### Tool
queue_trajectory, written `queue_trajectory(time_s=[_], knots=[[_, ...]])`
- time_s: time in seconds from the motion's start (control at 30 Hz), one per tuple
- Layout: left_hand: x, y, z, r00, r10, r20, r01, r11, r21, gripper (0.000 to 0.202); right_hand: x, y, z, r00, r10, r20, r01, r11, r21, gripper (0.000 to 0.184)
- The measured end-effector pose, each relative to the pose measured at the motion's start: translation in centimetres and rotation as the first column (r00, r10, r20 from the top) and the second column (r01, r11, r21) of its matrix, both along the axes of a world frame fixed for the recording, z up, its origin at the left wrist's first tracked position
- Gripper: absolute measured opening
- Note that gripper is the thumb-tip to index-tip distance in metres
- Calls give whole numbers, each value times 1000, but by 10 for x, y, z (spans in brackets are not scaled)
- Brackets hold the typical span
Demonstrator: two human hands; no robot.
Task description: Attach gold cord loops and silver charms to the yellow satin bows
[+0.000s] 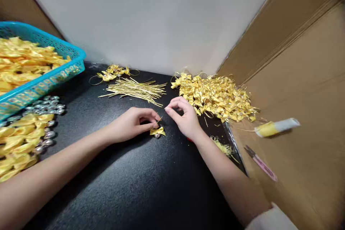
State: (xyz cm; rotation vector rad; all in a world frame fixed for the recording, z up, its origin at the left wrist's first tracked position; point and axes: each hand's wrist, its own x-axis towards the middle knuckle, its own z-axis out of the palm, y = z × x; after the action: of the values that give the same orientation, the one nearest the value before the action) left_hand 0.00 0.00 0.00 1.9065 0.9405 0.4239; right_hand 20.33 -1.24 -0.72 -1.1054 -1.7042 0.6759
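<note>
My left hand (133,122) rests on the black table (140,183), fingers curled and pinched on a small yellow ribbon bow (157,132) with a silver bell under it. My right hand (183,116) is just to the right of the bow, thumb and forefinger pinched on a thin gold wire tie (161,109) that reaches toward the bow. Behind the hands lies a bundle of gold wire ties (134,90).
A heap of finished yellow bows (218,97) lies at the right. A blue basket (48,79) of yellow ribbon sits at the left, with silver bells (47,106) and loose ribbon bows (18,140) below it. Cardboard wall (304,90), a lighter (275,127) and a pink tool (261,163) at right.
</note>
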Motion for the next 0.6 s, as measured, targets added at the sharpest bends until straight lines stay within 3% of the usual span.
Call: queue_trajectory(time_s=[0.5, 0.6], knots=[[-1, 2, -5, 999, -44, 25, 44, 999, -8, 25, 2, 3, 0, 1000, -23, -20, 22, 1000, -10, 9], [-1, 0, -4, 998, -48, 35, 49, 999, -22, 25, 1, 3, -3, 997, -10, -82, 4, 998, -69, 9]])
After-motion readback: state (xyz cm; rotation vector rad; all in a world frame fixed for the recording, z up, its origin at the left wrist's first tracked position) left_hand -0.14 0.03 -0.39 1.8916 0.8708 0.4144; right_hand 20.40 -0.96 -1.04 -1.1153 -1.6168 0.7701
